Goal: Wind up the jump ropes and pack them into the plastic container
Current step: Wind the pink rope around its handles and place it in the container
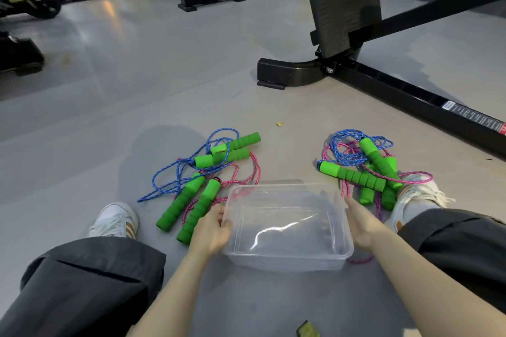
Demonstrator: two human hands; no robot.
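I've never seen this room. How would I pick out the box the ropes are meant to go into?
On the grey floor before the black machine frame lie two piles of green-handled jump ropes. The plastic container is between them, the left hand and right hand holding its sides. It alone is see-through, rectangular and empty.

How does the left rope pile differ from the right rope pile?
The left pile sprawls, with its green handles in two side-by-side pairs; the right pile is tighter, its handles crossed over each other. The right pile reaches the right shoe; the left pile lies apart from the left shoe. Both mix blue and pink ropes beside the plastic container.
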